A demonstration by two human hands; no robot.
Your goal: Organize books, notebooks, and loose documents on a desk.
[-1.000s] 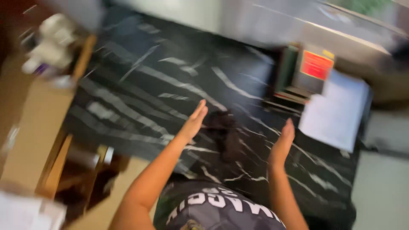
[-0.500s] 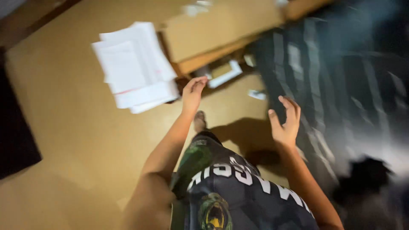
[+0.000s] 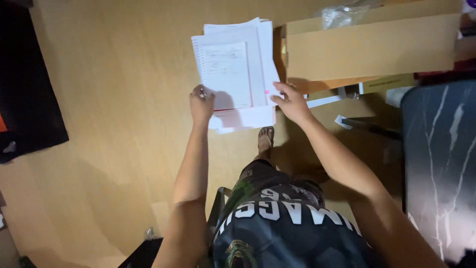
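So both hands are on the stack of papers [image 3: 237, 74], one at each lower corner. The left hand [image 3: 201, 103] is curled shut around the bottom left edge, right by what looks like a spiral binding running up that side. The right hand [image 3: 290, 101] is looser, fingers spread over the bottom right corner, thumb side tucked toward the sheets. Grabbing from both sides makes sense for a pile like this, since loose sheets fan out and slide if you only pinch one edge. Can't tell if the pile is lifted or resting on something underneath.

The stack sits above the tan floor [image 3: 114, 99], just left of a long cardboard box [image 3: 369, 47], maybe touching its end. The paper is thin white office stuff, sheets a bit misaligned so the edges stagger, with a pinkish strip peeking out low down. The box is plain matte brown with a crinkly clear plastic bag [image 3: 342, 15] on top.

Off to the right there's a bench [image 3: 441, 164] with a glossy black top and white marble veining. One sandalled foot [image 3: 266, 139] shows just below the papers. A dark mat [image 3: 29, 84] lies at far left.
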